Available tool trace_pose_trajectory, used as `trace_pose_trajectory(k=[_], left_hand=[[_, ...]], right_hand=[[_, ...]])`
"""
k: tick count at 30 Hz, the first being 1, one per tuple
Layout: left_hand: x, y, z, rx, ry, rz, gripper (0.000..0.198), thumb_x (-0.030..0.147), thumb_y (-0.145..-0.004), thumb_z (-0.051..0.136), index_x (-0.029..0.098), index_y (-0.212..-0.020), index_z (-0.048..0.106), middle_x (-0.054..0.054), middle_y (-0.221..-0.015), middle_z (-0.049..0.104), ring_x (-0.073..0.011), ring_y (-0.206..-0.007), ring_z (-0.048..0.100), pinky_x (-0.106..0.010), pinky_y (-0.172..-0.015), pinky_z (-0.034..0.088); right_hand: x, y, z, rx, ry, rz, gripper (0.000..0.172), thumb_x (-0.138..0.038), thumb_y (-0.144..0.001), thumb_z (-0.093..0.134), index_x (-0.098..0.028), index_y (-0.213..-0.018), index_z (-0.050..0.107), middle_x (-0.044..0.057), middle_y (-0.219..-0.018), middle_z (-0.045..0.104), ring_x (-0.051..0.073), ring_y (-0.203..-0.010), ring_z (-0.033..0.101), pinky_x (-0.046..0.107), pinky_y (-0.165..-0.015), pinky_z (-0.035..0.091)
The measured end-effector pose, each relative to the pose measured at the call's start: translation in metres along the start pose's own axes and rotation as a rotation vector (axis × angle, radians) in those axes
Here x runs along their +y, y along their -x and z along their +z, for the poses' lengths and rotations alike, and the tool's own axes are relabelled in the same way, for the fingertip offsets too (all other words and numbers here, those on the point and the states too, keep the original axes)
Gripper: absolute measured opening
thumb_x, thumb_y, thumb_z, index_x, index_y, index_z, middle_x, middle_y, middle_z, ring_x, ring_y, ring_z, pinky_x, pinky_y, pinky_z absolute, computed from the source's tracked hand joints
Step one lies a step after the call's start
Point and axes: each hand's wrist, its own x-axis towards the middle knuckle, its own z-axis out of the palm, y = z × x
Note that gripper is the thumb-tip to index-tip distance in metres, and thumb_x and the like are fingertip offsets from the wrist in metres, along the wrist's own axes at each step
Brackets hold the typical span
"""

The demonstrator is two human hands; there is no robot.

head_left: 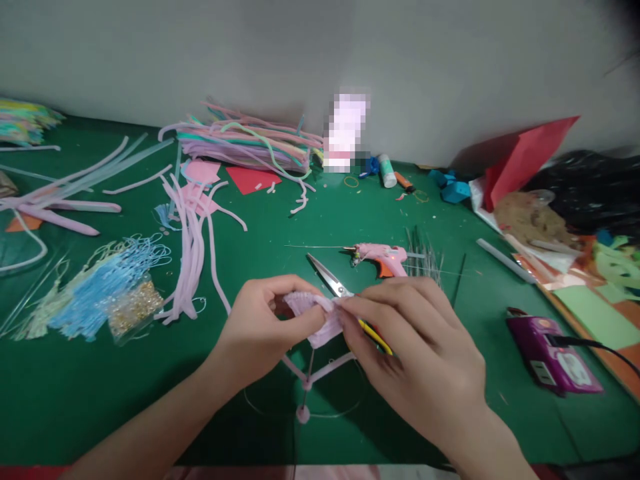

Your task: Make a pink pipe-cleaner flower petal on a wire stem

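Between my two hands is a small pale-lilac piece of ridged, fuzzy pipe-cleaner work (326, 331). My left hand (280, 320) grips its left side with thumb and fingers. Thumb and fingertips of my right hand (410, 347) pinch its upper right edge. A thin wire stem (311, 367) runs down below the piece, with lilac side strips joined to it and a fuzzy lilac ball (303, 414) at the lower end. Scissors (330, 277) lie just beyond, their yellow handle partly hidden behind my right hand. A pink glue gun (383, 256) rests past the right hand.
Loose lilac pipe cleaners (190, 260), blue tassels (100, 287) and a bag of gold bits (135, 308) lie left. A pipe-cleaner bundle (245, 147) sits at the back. Rightward are a purple corded device (553, 353), thin wires (425, 257) and paper sheets (595, 313).
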Motion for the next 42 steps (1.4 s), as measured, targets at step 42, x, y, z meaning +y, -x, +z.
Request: trace_pose_trajectory(k=[42], left_hand=[[0.0, 0.004, -0.005, -0.135, 0.033, -0.023, 0.011, 0.023, -0.065, 0.078, 0.017, -0.068, 0.07, 0.003, -0.061, 0.064, -0.0071, -0.056, 0.053, -0.014, -0.052, 0.04]], right_hand=[[0.006, 0.006, 0.006, -0.248, -0.927, 0.85, 0.014, -0.032, -0.084, 0.063, -0.021, -0.078, 0.069, 0.0, -0.069, 0.063, 0.012, -0.062, 0.056, 0.022, -0.055, 0.044]])
